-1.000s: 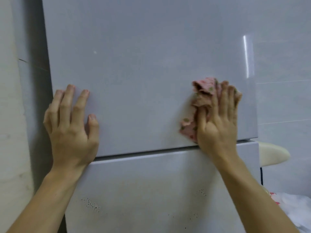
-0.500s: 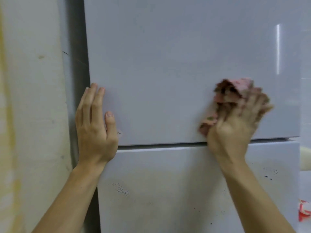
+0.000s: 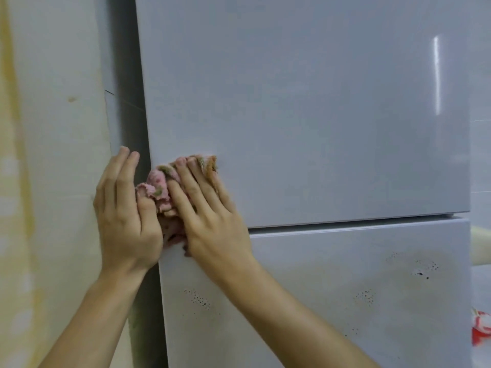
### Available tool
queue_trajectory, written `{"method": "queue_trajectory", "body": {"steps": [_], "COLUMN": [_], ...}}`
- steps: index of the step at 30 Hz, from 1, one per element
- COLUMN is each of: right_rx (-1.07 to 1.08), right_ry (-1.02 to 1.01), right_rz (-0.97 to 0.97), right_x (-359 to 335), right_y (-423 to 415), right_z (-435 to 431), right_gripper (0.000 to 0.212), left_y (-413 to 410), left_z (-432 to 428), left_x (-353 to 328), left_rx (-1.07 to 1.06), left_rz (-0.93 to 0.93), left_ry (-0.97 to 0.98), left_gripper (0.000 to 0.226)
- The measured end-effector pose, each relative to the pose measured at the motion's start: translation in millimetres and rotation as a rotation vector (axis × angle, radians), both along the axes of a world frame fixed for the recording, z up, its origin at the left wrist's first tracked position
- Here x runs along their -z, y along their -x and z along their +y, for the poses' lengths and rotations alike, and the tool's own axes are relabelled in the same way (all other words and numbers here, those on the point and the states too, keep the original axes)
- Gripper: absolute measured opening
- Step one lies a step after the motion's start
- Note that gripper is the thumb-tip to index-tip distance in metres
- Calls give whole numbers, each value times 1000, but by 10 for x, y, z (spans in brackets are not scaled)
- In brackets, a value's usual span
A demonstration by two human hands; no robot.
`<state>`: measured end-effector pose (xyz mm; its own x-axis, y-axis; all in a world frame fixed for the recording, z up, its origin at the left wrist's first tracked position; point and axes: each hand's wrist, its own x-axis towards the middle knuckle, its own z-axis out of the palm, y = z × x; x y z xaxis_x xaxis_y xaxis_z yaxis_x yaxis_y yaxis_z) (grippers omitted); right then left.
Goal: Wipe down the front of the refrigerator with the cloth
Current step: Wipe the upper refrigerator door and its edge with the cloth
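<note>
The refrigerator front is pale grey and glossy, with an upper door (image 3: pixel 305 115) and a lower door (image 3: pixel 332 288) split by a horizontal gap. Dark specks dot the lower door. A crumpled pink patterned cloth (image 3: pixel 159 187) lies against the bottom left corner of the upper door. My right hand (image 3: pixel 206 211) presses it flat with straight fingers. My left hand (image 3: pixel 123 208) rests on the door's left edge, fingers straight, its thumb touching the cloth. The lower part of the cloth is hidden between the two hands.
A cream wall (image 3: pixel 53 155) with yellowish stains stands close to the left of the refrigerator. A red and white object (image 3: pixel 481 328) and a cream rounded object (image 3: pixel 481 247) show past the right edge, in front of a tiled wall.
My right hand has swept the cloth leftward across the upper door, from near its right side to its left edge, beside my left hand. My left hand stays at that edge.
</note>
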<state>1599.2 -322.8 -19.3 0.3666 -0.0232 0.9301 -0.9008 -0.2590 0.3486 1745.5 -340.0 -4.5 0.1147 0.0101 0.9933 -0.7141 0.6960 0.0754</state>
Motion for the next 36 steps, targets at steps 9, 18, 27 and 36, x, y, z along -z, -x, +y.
{"method": "queue_trajectory", "body": {"steps": [9, 18, 27, 36], "right_rx": [26, 177, 25, -37], "right_ry": [139, 194, 4, 31], "right_rz": [-640, -583, 8, -135], "right_x": [-163, -792, -392, 229], "right_y": [1344, 802, -296, 555], "right_z": [480, 166, -65, 275], "right_gripper": [68, 58, 73, 55], "left_y": [103, -157, -427, -311], "left_z": [-17, -237, -379, -320], "left_x": [-1, -35, -23, 9], "left_rx": [43, -228, -166, -124], "left_rz": [-5, 58, 47, 83], "left_ry": [-68, -68, -98, -132], "left_gripper": [55, 61, 61, 63]}}
